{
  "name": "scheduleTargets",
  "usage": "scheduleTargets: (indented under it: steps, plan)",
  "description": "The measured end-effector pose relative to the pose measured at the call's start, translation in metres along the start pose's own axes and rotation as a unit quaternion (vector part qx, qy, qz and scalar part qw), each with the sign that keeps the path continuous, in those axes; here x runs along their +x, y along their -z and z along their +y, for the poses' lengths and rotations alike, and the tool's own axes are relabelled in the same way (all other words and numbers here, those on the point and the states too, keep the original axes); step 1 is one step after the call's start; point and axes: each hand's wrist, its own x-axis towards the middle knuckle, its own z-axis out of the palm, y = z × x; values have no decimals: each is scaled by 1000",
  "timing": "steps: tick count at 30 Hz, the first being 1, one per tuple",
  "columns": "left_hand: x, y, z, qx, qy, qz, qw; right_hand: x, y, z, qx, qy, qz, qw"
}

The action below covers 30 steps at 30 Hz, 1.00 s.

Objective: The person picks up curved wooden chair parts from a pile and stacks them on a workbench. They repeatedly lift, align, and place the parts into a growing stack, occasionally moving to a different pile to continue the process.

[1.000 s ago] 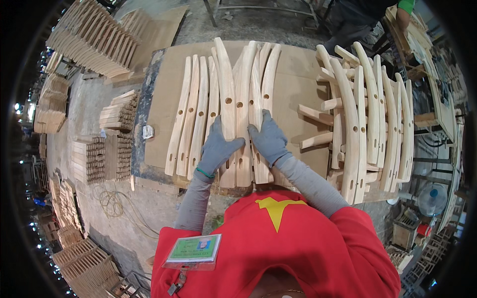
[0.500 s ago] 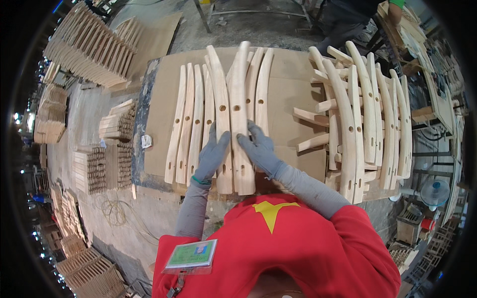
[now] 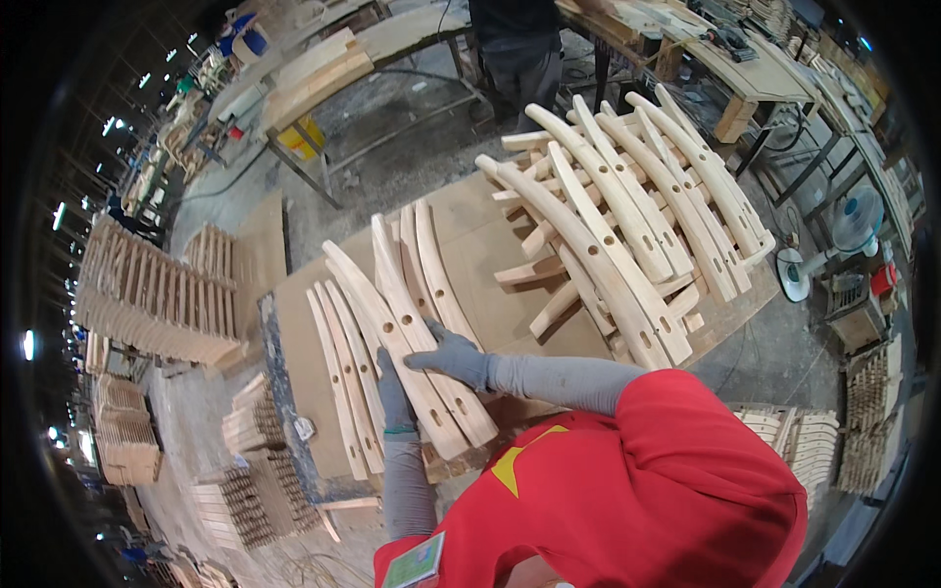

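Two curved wooden slats, a left one [image 3: 365,291] and a right one [image 3: 393,277], lie side by side in my hands, each with a round hole and a slot. My gloved left hand [image 3: 395,400] is closed against the outer edge of the left slat, its fingers partly hidden. Across the right slat, my gloved right hand [image 3: 453,359] grips from the right, thumb on top. Thin slats [image 3: 336,377] rest on the cardboard to the left. Two more slats [image 3: 427,257] lie just beyond my right hand.
A crisscrossed pile of curved slats [image 3: 613,220] covers the right of the cardboard-topped table [image 3: 470,211]. Stacked wood [image 3: 157,294] stands on the floor at left. A person [image 3: 515,49] stands beyond the table near workbenches [image 3: 720,64]. A fan [image 3: 858,218] stands at right.
My view has swung to the right, bringing more of the pile and benches in. The two held slats, splayed at their far ends before, now lie closer together and nearly parallel.
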Motion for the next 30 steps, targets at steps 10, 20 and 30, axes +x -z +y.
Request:
scheduleTargets:
  steps: [10,20,30]
  plan:
    - [-42,-50,-2,-116,-40,-90,988,-66,30,-104,-201,37,-76,976]
    - [-9,-132,3,-138,-201,-164,956,-106,24,-205,-603,234,22,762]
    - [-20,-275,-61,-209,-263,-111,935,-134,113,-235,-678,245,3,693]
